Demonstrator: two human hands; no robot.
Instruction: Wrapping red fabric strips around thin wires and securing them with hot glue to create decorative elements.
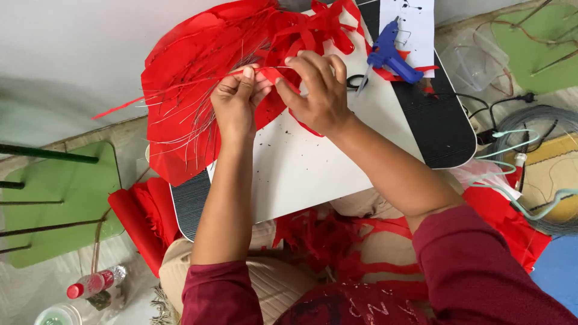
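My left hand (pixel 238 99) and my right hand (pixel 318 90) meet over a white board (pixel 313 168) on my lap. Both pinch a narrow red paper strip (pixel 271 73) wound on a thin wire that runs out to the left. Behind the hands lies a pile of red paper sheets and cut strips (pixel 205 54), with several thin metal wires (pixel 192 129) fanning out below it. A blue glue gun (pixel 390 55) rests on the board to the right of my right hand, with black scissors (pixel 356 81) beside it.
The white board lies on a black ribbed board (pixel 442 129). Red paper scraps (pixel 337 241) cover my lap. Green sheets (pixel 66 198) lie left and top right (pixel 536 42). A clear plastic container (pixel 475 57), wire coil (pixel 542 132), cables and a red-capped bottle (pixel 93 283) surround me.
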